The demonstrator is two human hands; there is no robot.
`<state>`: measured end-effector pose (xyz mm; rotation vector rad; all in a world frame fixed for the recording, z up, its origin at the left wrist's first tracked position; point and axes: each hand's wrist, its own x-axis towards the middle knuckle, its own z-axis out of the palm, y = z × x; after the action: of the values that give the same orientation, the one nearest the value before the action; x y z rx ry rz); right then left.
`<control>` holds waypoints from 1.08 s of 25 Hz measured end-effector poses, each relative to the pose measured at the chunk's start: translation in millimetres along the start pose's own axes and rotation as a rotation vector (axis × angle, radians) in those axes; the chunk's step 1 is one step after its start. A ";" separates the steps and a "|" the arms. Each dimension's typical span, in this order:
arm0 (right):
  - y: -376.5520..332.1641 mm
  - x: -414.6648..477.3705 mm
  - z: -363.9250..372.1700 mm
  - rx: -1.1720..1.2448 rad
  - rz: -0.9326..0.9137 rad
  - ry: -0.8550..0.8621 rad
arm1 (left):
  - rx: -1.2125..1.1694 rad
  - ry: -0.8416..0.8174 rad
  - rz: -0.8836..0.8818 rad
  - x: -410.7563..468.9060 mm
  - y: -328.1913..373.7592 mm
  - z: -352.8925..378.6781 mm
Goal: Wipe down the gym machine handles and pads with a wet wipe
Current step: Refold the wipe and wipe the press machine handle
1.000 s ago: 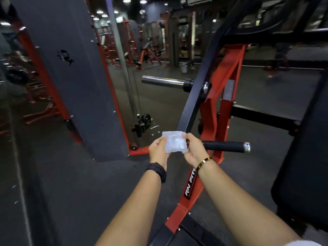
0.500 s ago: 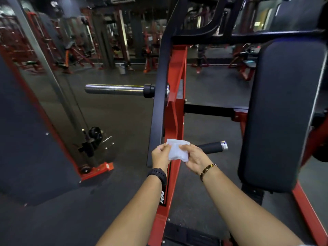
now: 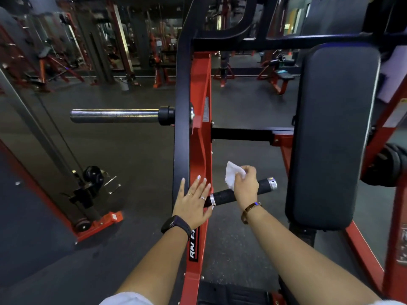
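**Item 1. Right grip** [image 3: 245, 186]: fingers are curled, and the wet wipe [image 3: 231, 175] is pinched between them. The grip is placed over the middle of the handle [image 3: 222, 197]. A bracelet [image 3: 251, 211] is worn at the wrist.

**Item 2. Wet wipe:** white, crumpled, and bunched above and to the left of the knuckles. Its lower edge is seen at the top of the handle. Whether it is pressed against the rubber cannot be told.

**Item 3. Handle:** a black textured bar with metal collars at both ends. It projects rightward from the red frame [image 3: 201, 128] toward the pad [image 3: 334, 133].

**Item 4. Left grip** [image 3: 193, 201]: fingers are straight and spread, and nothing is held. It is laid flat against the red frame and the black lever arm [image 3: 181, 128], just beside the inner collar of the handle. A watch [image 3: 176, 225] is worn at the wrist.

**Item 5. Pad:** dark, upright, to the right of the handle and apart from both grips.

**Item 6. Chrome sleeve** [image 3: 114, 116]: unloaded, projecting left from the lever arm.

**Step in hand:** the handle wipe is judged to be at its start, with the machine braced by the left grip.

**Next move:** the wipe is to be wrapped around the rubber and drawn along its full length, collar to collar, with the bar's underside included. The pad is judged not yet reached.
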<state>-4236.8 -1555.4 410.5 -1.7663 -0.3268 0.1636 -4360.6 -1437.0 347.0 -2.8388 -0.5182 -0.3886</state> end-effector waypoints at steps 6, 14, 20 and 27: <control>60.1 -17.8 34.6 -1.043 -0.760 -0.122 | 0.072 -0.005 0.051 0.0 -3.9 0.1; 83.2 -9.7 -10.4 -1.211 -1.078 -0.159 | 0.159 -0.086 0.101 -3.7 -3.9 -7.7; 83.8 -29.8 33.6 -1.161 -1.023 -0.175 | 0.116 -0.093 0.117 -5.1 -6.1 -12.4; 77.6 -5.2 -3.0 -1.196 -0.982 0.024 | 0.087 -0.082 0.109 -4.9 -6.7 -12.9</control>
<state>-4230.8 -1574.6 335.3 -2.4863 -1.4329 -0.9354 -4370.3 -1435.9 358.8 -2.7929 -0.3830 -0.2249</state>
